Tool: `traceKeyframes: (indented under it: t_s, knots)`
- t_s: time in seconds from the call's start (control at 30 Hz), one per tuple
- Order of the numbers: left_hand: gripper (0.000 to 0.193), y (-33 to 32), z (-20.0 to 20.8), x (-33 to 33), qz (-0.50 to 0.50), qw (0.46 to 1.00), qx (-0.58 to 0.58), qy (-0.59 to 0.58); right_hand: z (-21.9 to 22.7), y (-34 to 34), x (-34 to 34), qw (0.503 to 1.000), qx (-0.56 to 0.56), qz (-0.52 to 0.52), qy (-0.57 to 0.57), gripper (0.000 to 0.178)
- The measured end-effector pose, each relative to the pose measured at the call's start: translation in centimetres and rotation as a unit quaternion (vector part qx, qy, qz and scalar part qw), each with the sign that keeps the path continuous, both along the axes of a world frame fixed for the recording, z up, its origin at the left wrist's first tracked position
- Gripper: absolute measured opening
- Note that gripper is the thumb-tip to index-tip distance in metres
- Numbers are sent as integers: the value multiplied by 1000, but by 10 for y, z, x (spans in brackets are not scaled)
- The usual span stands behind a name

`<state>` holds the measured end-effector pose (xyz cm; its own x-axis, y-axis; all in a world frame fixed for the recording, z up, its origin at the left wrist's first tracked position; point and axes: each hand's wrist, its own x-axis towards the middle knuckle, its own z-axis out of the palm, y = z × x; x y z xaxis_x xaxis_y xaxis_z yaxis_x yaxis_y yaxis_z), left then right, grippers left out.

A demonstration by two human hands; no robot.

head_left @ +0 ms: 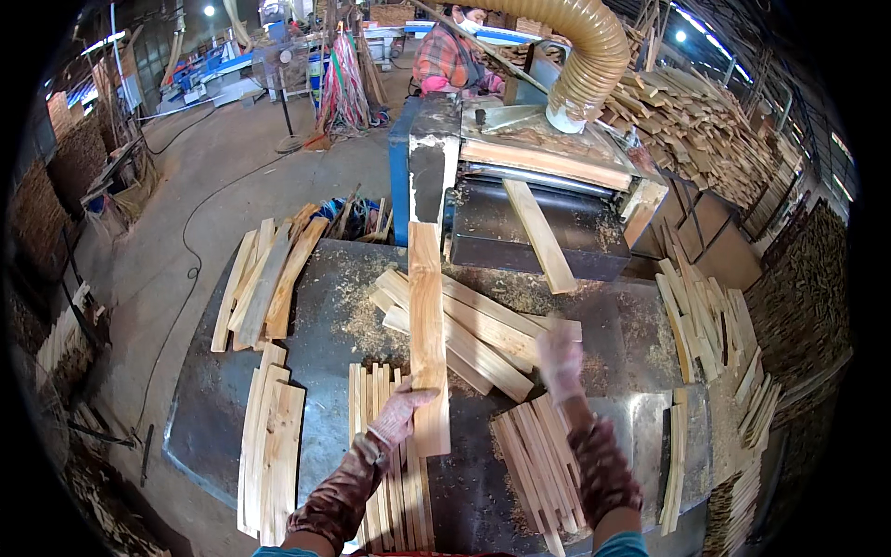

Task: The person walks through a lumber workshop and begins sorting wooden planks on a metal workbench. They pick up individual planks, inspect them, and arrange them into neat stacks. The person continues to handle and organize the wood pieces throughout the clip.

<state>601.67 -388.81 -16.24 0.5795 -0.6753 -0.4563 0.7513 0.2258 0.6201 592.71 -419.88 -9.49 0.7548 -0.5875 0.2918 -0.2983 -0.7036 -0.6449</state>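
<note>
My gloved left hand (394,415) is closed round the lower end of a long wooden board (427,325), holding it upright in view above the table. My gloved right hand (561,357) is smeared by motion beside the right end of a loose heap of boards (478,320); its fingers cannot be made out. Below the hands, a row of narrow wooden strips (376,492) lies on the left and a bundle of strips (538,455) on the right. Another board (538,237) sticks out of the planer machine (548,153) toward me.
The dark metal table (325,399) is strewn with shavings. Board stacks (269,446) lie along its left side, more strips (705,320) on the right. A ribbed hose (594,65) rises from the planer. Behind it stands a person (450,56). A cable (190,232) crosses the floor.
</note>
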Motion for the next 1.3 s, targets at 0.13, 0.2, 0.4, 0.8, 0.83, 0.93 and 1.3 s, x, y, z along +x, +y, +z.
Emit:
traceKeyframes:
  t_s: [0.13, 0.2, 0.4, 0.8, 0.83, 0.93, 1.3]
  knots:
    - [51, 26, -25, -2, 83, 991, 56, -89, 41, -69, 74, 972, -204, -102, -59, 61]
    - [44, 33, -35, 5, 113, 991, 48, -54, 36, -77, 92, 967, -166, -136, 135, 72]
    - [39, 67, -57, -3, 106, 877, -429, 191, 43, -51, 81, 933, -125, -146, 303, 71]
    - [47, 135, -52, -55, 41, 810, -575, 112, -9, 126, -54, 984, 9, -74, 160, 91]
    - [53, 139, -39, -53, 6, 828, -555, 80, -27, 140, -82, 976, -44, -112, 181, 94]
    - [46, 187, -25, -62, 23, 916, -381, 121, -60, 173, -148, 950, -103, -130, 265, 95]
    - [47, 359, -52, -139, -3, 599, 778, -188, -110, 173, -267, 937, -295, -98, 160, 91]
